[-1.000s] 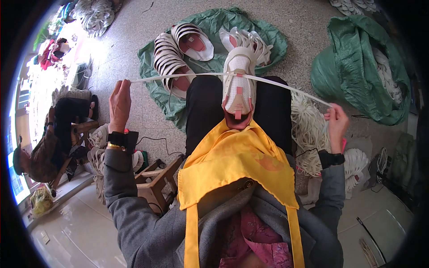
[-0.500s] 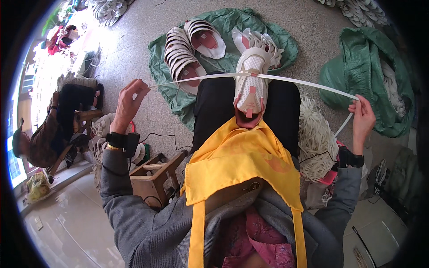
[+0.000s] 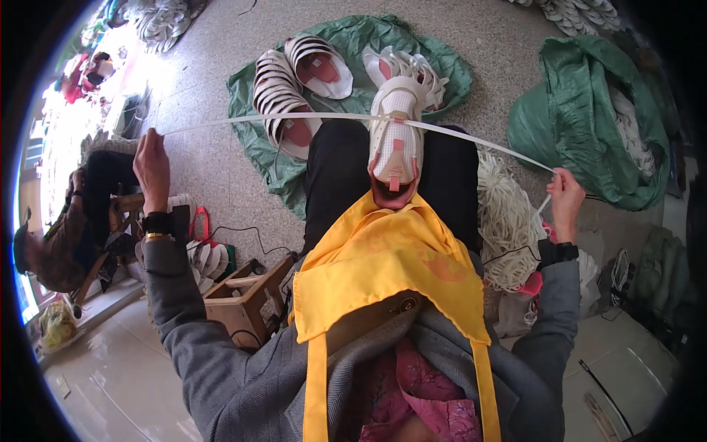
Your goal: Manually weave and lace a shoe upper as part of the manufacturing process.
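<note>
A white and pink shoe upper (image 3: 392, 140) rests between my knees, its pink-lined heel opening toward my yellow apron (image 3: 390, 265). A flat white shoelace (image 3: 317, 116) runs through it near the middle, stretching out to both sides. Far out at the left, my left hand (image 3: 152, 169) is closed with the lace end pinched in its fingertips. On the right, my right hand (image 3: 566, 202) pinches the other side of the lace, and a short tail of it hangs below the fingers.
Stacked shoe uppers (image 3: 278, 88) lie on a green sack (image 3: 346, 37) ahead. Right are a bundle of white laces (image 3: 504, 236) and a filled green bag (image 3: 545, 121). A wooden stool (image 3: 239, 309) stands left. Another person (image 3: 55, 250) sits far left.
My left hand has moved outward to the left, and the lace on that side is longer. My right hand has come slightly inward. The whole view has shifted a little.
</note>
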A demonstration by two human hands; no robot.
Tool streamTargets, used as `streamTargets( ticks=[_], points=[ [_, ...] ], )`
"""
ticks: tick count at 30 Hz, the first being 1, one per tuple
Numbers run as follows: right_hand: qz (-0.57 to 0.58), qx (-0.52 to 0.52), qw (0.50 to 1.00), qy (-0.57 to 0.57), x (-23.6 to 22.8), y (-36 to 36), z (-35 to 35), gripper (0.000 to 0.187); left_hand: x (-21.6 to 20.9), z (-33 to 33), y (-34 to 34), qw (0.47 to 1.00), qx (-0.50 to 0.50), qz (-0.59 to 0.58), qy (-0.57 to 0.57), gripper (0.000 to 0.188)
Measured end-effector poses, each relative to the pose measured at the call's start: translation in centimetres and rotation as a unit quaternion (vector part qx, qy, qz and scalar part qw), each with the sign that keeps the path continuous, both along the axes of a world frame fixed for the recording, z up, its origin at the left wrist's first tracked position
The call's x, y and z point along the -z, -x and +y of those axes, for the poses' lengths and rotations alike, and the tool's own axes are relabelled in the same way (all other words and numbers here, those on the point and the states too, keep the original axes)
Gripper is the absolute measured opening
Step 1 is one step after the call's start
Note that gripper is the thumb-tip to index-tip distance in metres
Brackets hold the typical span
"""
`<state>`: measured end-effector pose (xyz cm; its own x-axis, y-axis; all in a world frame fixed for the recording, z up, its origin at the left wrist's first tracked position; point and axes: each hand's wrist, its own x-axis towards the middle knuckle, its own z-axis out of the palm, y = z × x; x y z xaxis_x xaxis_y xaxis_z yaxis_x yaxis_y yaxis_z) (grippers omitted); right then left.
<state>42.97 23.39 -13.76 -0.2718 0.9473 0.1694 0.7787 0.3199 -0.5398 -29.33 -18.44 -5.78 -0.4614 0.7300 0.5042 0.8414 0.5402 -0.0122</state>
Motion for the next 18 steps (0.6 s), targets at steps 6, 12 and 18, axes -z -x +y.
streamTargets(
  ticks=[6,12,18],
  points=[
    [0.173,0.105,0.978,0.052,2.8,-13.3,5.9,0.02,1.7,-0.5,2.1,0.999,-0.015,-0.021,-0.03,0.016],
    [0.175,0.076,0.98,0.05,-1.9,-20.2,10.1,0.023,1.6,-1.5,2.3,0.993,-0.057,-0.094,-0.036,0.01],
    [0.065,0.07,0.991,0.092,-1.4,-22.6,9.5,0.023,-0.1,-4.1,6.3,0.987,-0.112,-0.109,-0.048,0.014]
  ],
)
